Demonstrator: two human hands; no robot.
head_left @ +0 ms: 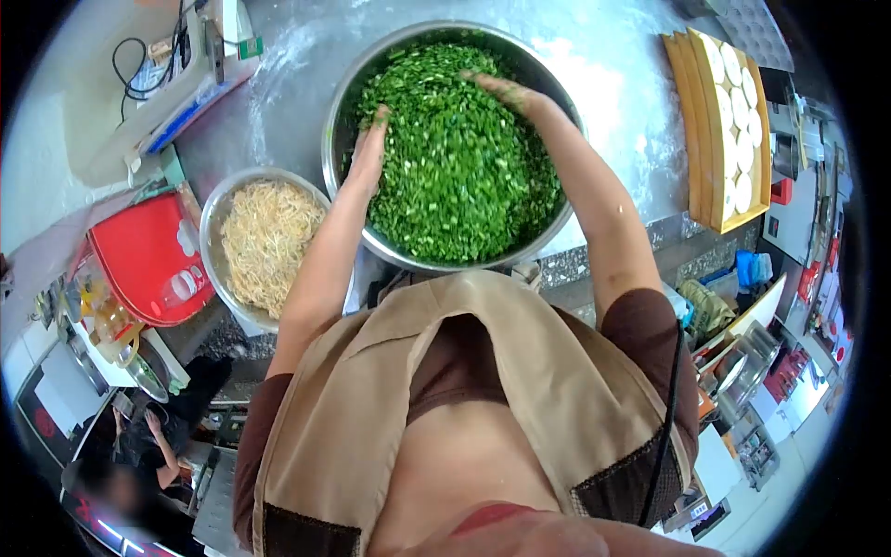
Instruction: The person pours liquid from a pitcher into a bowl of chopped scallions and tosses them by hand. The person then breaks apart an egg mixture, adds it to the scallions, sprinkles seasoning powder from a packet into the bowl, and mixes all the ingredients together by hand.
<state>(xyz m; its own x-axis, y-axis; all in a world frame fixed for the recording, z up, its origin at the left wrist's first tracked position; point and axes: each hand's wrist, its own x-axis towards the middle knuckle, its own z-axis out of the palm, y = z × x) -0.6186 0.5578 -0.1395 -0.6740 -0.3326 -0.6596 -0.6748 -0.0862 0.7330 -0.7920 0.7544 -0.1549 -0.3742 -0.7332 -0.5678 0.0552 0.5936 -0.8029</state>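
A big metal bowl (345, 107) stands on the worktop in front of me, heaped with finely chopped greens (455, 158) that look like chives or scallions. My left hand (368, 153) lies along the left side of the heap, palm inward, its fingers straight and partly hidden by the greens. Over at the upper right of the heap, my right hand (509, 93) reaches in with fingers stretched out, slightly blurred, bits of green stuck to them. Neither hand is closed around anything. Beside my left forearm sits a smaller metal bowl (213, 237) of pale strands (264, 241) resembling bean sprouts.
Stacked wooden trays (696, 130) with round white pieces (742, 148) are at the right. A red tray (139, 251) lies left of the smaller bowl. White powder marks the metal worktop (288, 84). Another person's hand (154, 423) shows at lower left.
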